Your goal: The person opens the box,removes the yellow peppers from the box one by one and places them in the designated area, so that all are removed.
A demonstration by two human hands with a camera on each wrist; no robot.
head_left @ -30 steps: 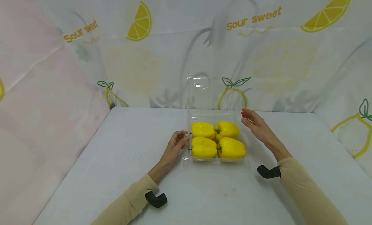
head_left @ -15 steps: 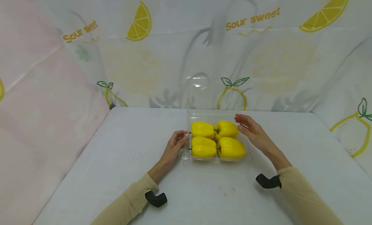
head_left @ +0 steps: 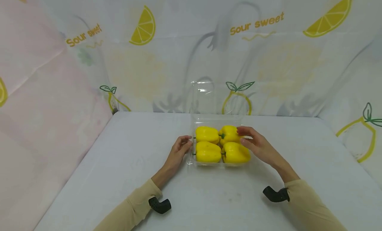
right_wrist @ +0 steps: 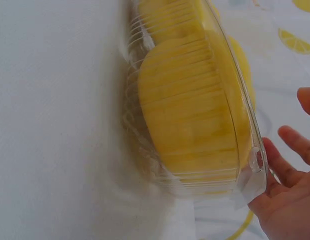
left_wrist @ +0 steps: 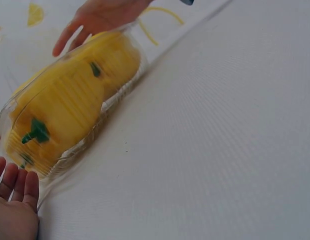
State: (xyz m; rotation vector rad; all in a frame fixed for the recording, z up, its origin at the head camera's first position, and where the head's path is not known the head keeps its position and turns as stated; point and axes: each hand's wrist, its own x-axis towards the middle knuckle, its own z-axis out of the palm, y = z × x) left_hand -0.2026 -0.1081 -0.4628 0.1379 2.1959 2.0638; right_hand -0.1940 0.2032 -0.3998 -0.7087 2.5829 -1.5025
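Several yellow bell peppers (head_left: 207, 152) with green stems sit in two rows in a clear plastic clamshell container (head_left: 206, 164). Its transparent lid (head_left: 203, 98) stands raised at the back. My left hand (head_left: 178, 150) is at the container's left side, fingertips right at the rim; the left wrist view shows its fingers (left_wrist: 19, 186) fairly straight against that end. Over the right side, my right hand (head_left: 259, 146) has its fingers spread and loosely bent, overlapping the back right pepper (head_left: 228, 133) in the head view. Nothing shows between its thumb and fingers.
A white table (head_left: 134, 151) bears the container near its back edge. Behind it hangs a pale curtain (head_left: 176, 58) with lemon prints. Black curved devices (head_left: 159, 205) sit at both wrists over beige sleeves.
My right hand has moved left and towards me, from beside the container's back right corner to over the right-hand peppers. The left hand stays at the rim. The head view has shifted slightly.
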